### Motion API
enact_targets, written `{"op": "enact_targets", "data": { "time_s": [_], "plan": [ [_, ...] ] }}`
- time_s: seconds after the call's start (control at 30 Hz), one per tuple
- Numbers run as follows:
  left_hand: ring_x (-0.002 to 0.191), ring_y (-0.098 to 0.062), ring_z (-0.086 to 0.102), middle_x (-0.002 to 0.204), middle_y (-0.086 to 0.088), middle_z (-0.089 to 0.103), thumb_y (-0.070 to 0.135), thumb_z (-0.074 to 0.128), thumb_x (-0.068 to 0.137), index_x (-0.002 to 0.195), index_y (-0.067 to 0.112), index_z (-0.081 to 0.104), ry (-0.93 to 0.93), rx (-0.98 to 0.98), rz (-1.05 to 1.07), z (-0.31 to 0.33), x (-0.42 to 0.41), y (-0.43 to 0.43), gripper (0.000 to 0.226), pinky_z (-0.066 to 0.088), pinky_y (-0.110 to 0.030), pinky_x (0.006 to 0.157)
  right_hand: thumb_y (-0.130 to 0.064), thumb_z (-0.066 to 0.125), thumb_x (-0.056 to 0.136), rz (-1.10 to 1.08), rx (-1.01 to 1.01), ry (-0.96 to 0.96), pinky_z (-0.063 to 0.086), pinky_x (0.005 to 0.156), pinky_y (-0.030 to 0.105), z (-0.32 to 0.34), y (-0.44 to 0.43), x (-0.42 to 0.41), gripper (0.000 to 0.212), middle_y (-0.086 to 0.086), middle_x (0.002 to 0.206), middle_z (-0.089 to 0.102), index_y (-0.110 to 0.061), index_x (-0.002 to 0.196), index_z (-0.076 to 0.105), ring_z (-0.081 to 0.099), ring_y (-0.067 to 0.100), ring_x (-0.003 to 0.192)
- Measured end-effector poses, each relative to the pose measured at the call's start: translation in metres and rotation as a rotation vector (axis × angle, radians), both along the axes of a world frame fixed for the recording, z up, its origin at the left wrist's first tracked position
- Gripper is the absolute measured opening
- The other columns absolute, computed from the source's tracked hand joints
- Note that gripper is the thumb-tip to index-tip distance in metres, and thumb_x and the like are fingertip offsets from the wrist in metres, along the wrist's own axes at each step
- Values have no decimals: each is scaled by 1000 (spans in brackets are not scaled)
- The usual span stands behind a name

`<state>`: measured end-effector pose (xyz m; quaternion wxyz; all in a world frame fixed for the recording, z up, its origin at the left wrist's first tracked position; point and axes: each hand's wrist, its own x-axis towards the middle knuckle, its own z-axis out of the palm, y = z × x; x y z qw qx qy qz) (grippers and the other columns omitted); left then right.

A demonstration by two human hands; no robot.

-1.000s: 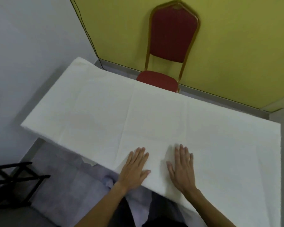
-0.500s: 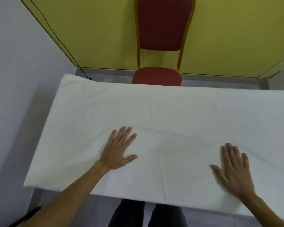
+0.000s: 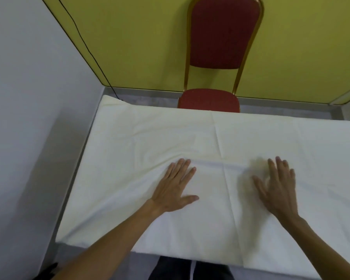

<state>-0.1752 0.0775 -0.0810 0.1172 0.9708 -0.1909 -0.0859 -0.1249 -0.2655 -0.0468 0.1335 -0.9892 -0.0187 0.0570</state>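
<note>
A white cloth [image 3: 150,138] covers the whole table top, with fold creases running across and along it. My left hand [image 3: 175,188] lies flat on the cloth left of the middle crease, fingers straight and spread. My right hand [image 3: 277,188] lies flat on the cloth to the right of that crease, fingers straight, slightly blurred. A low ridge of cloth [image 3: 220,163] runs between the fingertips of both hands.
A red chair with a gold frame [image 3: 220,47] stands against the yellow wall behind the table's far edge. A grey wall [image 3: 28,118] closes the left side, with a narrow gap beside the table. A black cable [image 3: 85,43] runs down the wall corner.
My right hand has slid left across the cloth toward the middle crease. My left hand has stayed about where it was, and the view has tilted a little.
</note>
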Motion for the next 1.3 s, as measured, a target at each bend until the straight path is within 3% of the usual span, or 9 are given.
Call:
{"op": "enact_targets", "data": {
  "time_s": [0.07,0.17,0.33,0.43,0.83,1.07,1.2,1.3],
  "plan": [
    [152,-29,2,164,-11,9,70,39,92,154,12,25,-55,-27,55,2,6,28,85,14,-55,120,-64,28,94,93,34,18,5,123,51,-6,49,30,81,17,165,15,-10,155,22,9,33,153],
    [151,-31,6,163,-14,14,68,31,94,152,9,30,-100,18,274,8,34,97,82,14,-56,119,-66,21,95,137,19,42,3,122,55,-18,89,79,81,14,166,8,-15,157,12,4,34,154],
    [151,-30,-1,164,-13,3,78,12,88,155,8,10,29,150,538,6,87,210,98,5,-50,122,-69,13,98,108,-71,12,3,122,58,-38,87,112,80,7,168,1,-19,159,3,0,28,154],
    [151,-26,-6,165,-8,-3,78,15,87,156,10,2,21,158,501,-2,109,230,97,2,-45,123,-70,13,98,93,-85,-12,2,123,54,-42,85,116,79,3,168,0,-22,159,2,-1,24,155],
    [151,-26,5,164,-6,12,77,14,88,156,13,12,-33,135,374,-8,224,217,93,7,-44,122,-69,14,98,6,-80,-51,6,122,57,-45,64,169,78,7,167,8,-20,158,8,7,27,154],
    [152,-24,-1,164,-5,11,80,13,86,156,16,12,31,117,311,-11,276,207,95,8,-48,122,-70,13,98,-47,-98,-84,6,121,58,-51,54,188,77,9,167,10,-20,158,8,8,28,153],
    [151,-26,4,163,-9,16,76,19,89,153,10,21,-110,29,371,-6,250,205,92,2,-50,122,-70,14,98,-54,-92,-60,6,122,59,-50,50,192,77,9,167,9,-22,158,6,8,29,153],
    [152,-26,0,164,-10,11,72,26,90,154,9,19,-138,77,450,-4,190,216,90,-1,-48,122,-70,16,99,-40,-107,-53,5,121,59,-48,51,192,76,10,166,9,-21,157,6,8,31,153]
  ]
}}
